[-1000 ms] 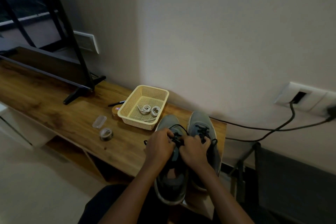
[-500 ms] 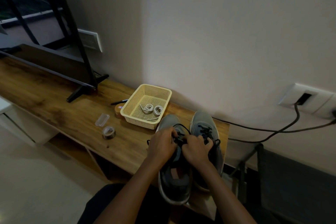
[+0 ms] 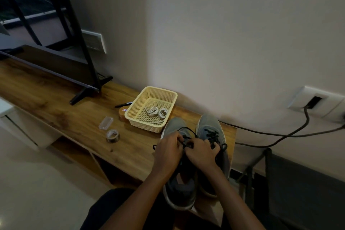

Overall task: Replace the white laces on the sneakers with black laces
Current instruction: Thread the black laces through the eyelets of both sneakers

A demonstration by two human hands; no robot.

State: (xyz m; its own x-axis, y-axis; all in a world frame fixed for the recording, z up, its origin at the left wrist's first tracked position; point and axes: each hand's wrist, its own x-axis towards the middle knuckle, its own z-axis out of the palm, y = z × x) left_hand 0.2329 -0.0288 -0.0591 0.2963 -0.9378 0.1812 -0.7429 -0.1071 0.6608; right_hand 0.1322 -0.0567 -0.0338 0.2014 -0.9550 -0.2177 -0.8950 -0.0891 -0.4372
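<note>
Pinching a black lace (image 3: 186, 143) between curled fingers, the left hand (image 3: 169, 152) and the right hand (image 3: 202, 152) meet over the throat of the left sneaker (image 3: 179, 188), knuckles almost touching. A thin loop of that lace arcs up over the shoe's grey toe, and another short stretch shows at the left hand's outer edge. The right hand's outer fingers curl close over the laced front of the right sneaker (image 3: 210, 125); whether they touch it cannot be told. Its eyelets already carry a second black lace (image 3: 211, 134). Both grey sneakers stand side by side, toes toward the wall, at the right end of a wooden TV console (image 3: 74, 115), with their heels at its near edge. Just beyond the left sneaker's toe sits a cream plastic mesh basket (image 3: 143, 126), and the white laces (image 3: 153, 111) lie coiled in two small bundles on its floor. A brown round thing (image 3: 121, 115) is tucked against the basket's left side, too dim to identify, with a dark pen (image 3: 123, 104) lying behind it. Further left on the console lie a clear plastic case (image 3: 106, 123) and, nearer the edge, a small roll of tape (image 3: 112, 135). A flat-screen television (image 3: 56, 65) stands on splayed feet at the far left. On the right, dark cables (image 3: 280, 134) run from a white wall socket (image 3: 315, 101) toward the shoes, above a dark chair (image 3: 298, 183).
</note>
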